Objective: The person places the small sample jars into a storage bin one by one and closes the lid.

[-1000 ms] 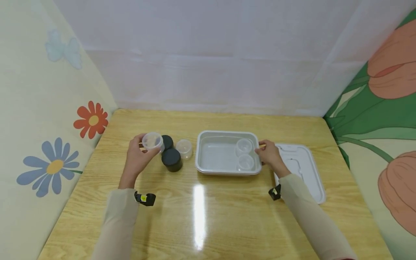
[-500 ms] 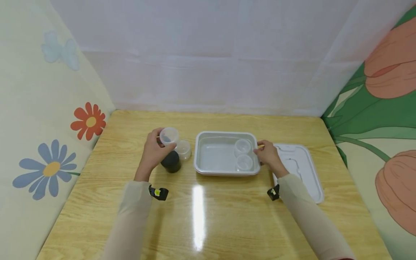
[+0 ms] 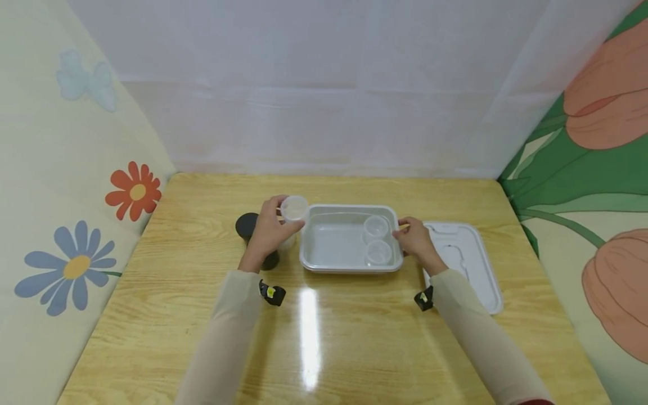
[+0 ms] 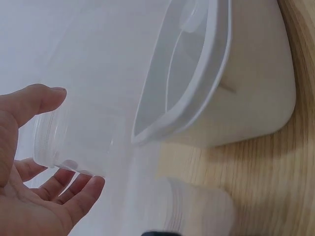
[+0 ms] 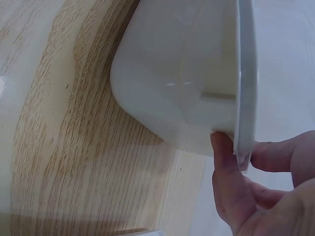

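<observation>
My left hand [image 3: 268, 232] holds a clear plastic jar [image 3: 295, 207] above the table, close to the left end of a pale grey plastic box [image 3: 331, 243]. In the left wrist view, thumb and fingers curl round that lidless-looking jar [image 4: 81, 135], which is apart from the box's rim [image 4: 197, 93]. My right hand [image 3: 416, 241] pinches the rim at the box's right end; the right wrist view shows the thumb and fingers on either side of the rim [image 5: 246, 83]. Two clear jars [image 3: 378, 253] stand inside the box at its right end.
Two black cylindrical things [image 3: 246, 225] stand left of the box, one partly behind my left hand. Another clear jar [image 4: 199, 209] stands on the table beside the box. A white lid [image 3: 463, 264] lies to the right, partly under my right forearm.
My left hand has carried the clear jar rightward, from over the black cylindrical things to the box's left end. The right hand has stayed on the box's rim.
</observation>
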`<action>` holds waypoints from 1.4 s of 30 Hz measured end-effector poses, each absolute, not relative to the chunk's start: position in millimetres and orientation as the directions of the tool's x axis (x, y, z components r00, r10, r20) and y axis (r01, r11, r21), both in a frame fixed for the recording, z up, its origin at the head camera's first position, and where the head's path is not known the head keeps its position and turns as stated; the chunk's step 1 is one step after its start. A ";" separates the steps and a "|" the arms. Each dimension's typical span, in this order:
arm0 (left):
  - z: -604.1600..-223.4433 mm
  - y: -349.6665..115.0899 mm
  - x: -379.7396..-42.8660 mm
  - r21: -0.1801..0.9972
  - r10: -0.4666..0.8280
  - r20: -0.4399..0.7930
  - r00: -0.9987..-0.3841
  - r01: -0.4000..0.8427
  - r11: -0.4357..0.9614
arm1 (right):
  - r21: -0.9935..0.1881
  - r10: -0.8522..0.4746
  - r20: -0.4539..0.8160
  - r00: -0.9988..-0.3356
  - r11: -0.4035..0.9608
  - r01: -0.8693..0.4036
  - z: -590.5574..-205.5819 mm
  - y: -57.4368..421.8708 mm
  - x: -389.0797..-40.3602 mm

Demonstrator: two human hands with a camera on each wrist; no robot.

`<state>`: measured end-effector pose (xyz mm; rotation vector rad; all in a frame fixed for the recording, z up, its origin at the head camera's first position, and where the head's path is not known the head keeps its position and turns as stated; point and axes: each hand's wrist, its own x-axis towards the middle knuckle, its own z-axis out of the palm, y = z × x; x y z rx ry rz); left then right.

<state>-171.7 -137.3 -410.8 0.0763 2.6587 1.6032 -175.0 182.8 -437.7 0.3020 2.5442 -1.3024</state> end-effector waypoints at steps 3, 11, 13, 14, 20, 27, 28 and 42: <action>-414.3 -126.4 -177.2 0.880 0.101 -0.016 -0.995 0.034 0.474 | -0.757 0.066 -0.339 -0.938 0.573 0.314 -437.4 182.6 -174.6; -427.4 -95.9 -184.9 0.857 0.181 0.000 -0.983 0.094 0.506 | -0.755 0.077 -0.332 -0.940 0.576 0.314 -438.8 184.7 -175.4; -431.1 -88.6 -185.1 0.849 0.197 -0.002 -0.980 0.102 0.519 | -0.756 0.077 -0.333 -0.940 0.574 0.315 -439.1 185.1 -175.2; -433.3 -84.9 -185.3 0.845 0.204 -0.003 -0.979 0.107 0.524 | -0.755 0.077 -0.335 -0.939 0.575 0.317 -439.3 185.2 -175.2; -446.1 -64.7 -188.7 0.833 0.228 0.001 -0.974 0.127 0.539 | -0.751 0.070 -0.341 -0.938 0.580 0.316 -440.0 186.0 -174.9; -457.9 -46.5 -194.4 0.793 0.216 -0.052 -0.975 0.091 0.602 | -0.752 0.074 -0.336 -0.939 0.579 0.314 -440.5 187.8 -174.6; -459.0 -44.4 -195.2 0.785 0.214 -0.058 -0.975 0.087 0.613 | -0.751 0.074 -0.335 -0.939 0.582 0.313 -440.4 188.0 -174.3; -467.8 -26.6 -198.8 0.785 0.199 -0.147 -0.969 0.008 0.620 | -0.755 0.077 -0.326 -0.942 0.578 0.309 -440.0 183.7 -177.1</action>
